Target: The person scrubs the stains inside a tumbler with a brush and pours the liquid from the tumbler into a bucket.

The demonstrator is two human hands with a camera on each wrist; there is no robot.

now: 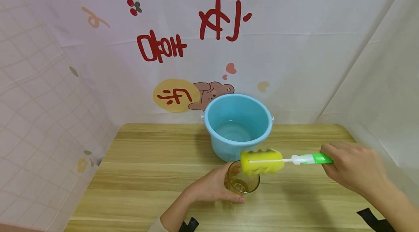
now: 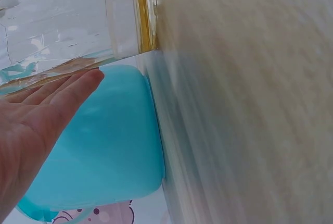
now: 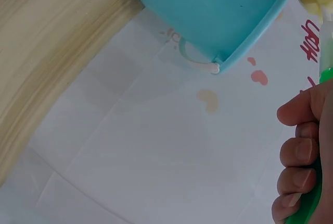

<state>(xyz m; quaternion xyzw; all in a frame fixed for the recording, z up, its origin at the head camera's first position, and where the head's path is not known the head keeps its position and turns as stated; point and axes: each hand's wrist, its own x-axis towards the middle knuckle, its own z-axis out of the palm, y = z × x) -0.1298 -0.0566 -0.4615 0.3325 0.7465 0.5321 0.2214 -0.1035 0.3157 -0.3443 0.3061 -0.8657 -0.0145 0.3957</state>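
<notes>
A white backdrop [image 1: 294, 61] printed with red characters [image 1: 218, 4] rises behind the wood-grain table [image 1: 147, 174], where a blue bucket [image 1: 226, 149] stands. The left hand [image 1: 216, 186] holds a glass [image 1: 242, 185] near the bucket; the right hand [image 1: 353, 166] grips a sponge brush [image 1: 266, 166] above the glass.

Head view high, facing forward-down, wrist views close, apparently turned sideways, bucket [image 1: 237, 110] in all
</notes>
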